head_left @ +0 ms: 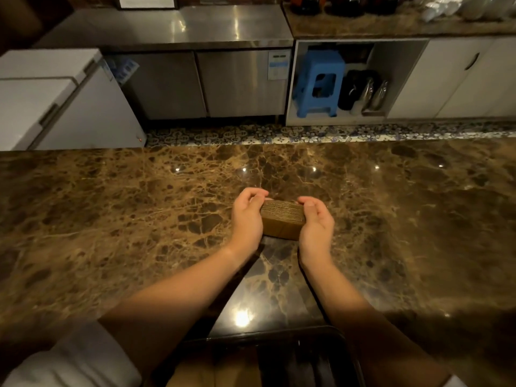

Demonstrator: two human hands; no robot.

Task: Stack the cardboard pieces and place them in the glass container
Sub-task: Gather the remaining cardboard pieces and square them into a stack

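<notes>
Both hands — left hand (247, 219), right hand (317, 226) — clasp the cardboard stack (282, 219) on the counter (111, 205).

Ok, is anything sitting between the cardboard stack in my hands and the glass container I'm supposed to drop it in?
Nothing visible blocks it. The left hand and right hand press the cardboard stack from both sides on the marble counter. The dark-rimmed container at the near edge looks like the target, with only bare counter between.

open countertop (111, 208) all around, unobstructed
</notes>
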